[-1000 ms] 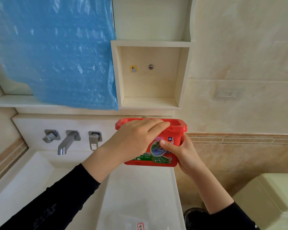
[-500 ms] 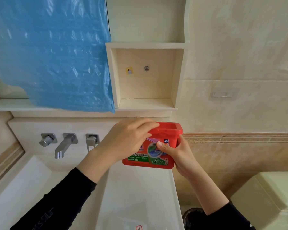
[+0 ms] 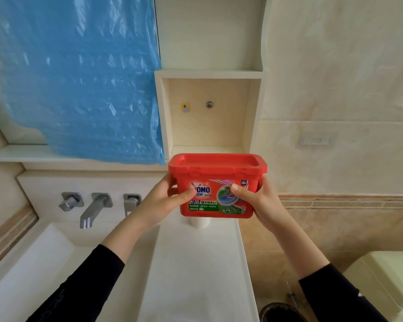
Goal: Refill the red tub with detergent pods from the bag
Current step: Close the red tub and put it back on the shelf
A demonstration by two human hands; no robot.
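Head view: the red tub (image 3: 216,185), lid on, is held upright in the air above the white tabletop (image 3: 196,270), just below the wall niche (image 3: 208,112). The left hand (image 3: 165,201) grips its left end, thumb on the label; the right hand (image 3: 257,201) grips its right end likewise.

— Where does the single head view look from?
— From the person's head, forward and slightly down, close over the counter (image 3: 196,263), facing the wall niche (image 3: 208,112) and faucet (image 3: 92,211).
— Any second view?
— None.
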